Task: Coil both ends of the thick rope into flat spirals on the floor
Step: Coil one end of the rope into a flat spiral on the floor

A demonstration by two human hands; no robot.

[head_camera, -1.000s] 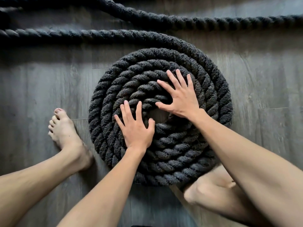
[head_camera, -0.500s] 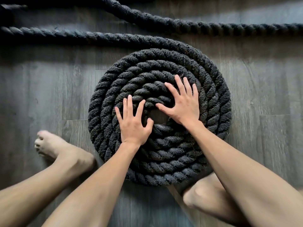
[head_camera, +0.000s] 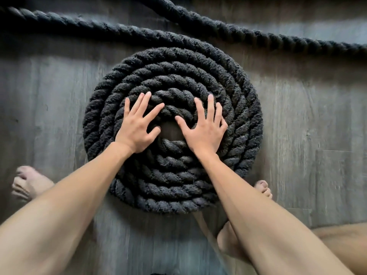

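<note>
- The floor is offering open grey planks to the left and right of the coil, so a turn either way is finding room. These planks are looking smooth, and I judge that an uneven push is risking the whole coil skating sideways.
- The spiral of thick rope is lying flat on the floor, straight ahead of the person. Lopsided pressure could be lifting 1 turn over its neighbour.
- The feeding run is joining the outer turn at the top. If it is dragging, that turn may be pulling open.
- The second run is lying just beyond, making the far side the tightest edge.
- The left hand and right hand are pressing the inner turns, fingers spread wide and straight, gripping nothing.
- The left foot is sitting near the coil, and the right toes just beside its rim, crowding the near side.
- The centre gap is staying open between the 2 thumbs.
</note>
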